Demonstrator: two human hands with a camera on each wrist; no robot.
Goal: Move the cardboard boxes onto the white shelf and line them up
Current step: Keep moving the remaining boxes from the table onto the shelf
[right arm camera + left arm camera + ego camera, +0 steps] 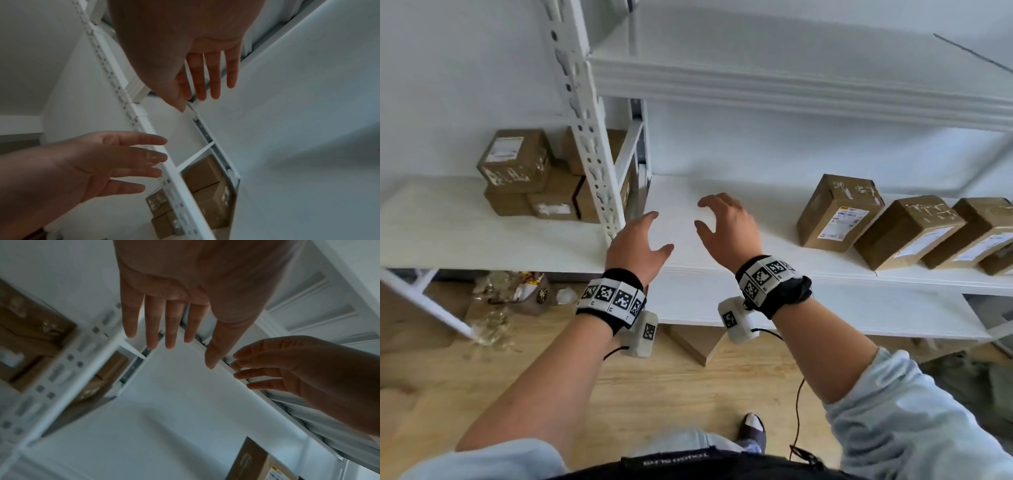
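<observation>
Several brown cardboard boxes (517, 161) are stacked on the left shelf bay, behind a perforated white upright (592, 137). Three more boxes (839, 212) (907, 233) (979, 233) stand in a row at the right of the white shelf (722, 192). My left hand (643, 236) and right hand (714, 216) hover side by side over the bare middle of the shelf, fingers spread and holding nothing. The left wrist view shows my left hand (164, 331) with straight fingers and the right hand (267, 366) beside it. In the right wrist view, my right hand (205, 81) is equally empty, above the stacked boxes (205, 186).
An upper shelf (791, 85) overhangs the working level and a lower shelf (859, 308) sits below it. On the wooden floor lie a pile of packaging clutter (517, 294) and a flat cardboard piece (695, 342). My foot (751, 431) is near the shelf front.
</observation>
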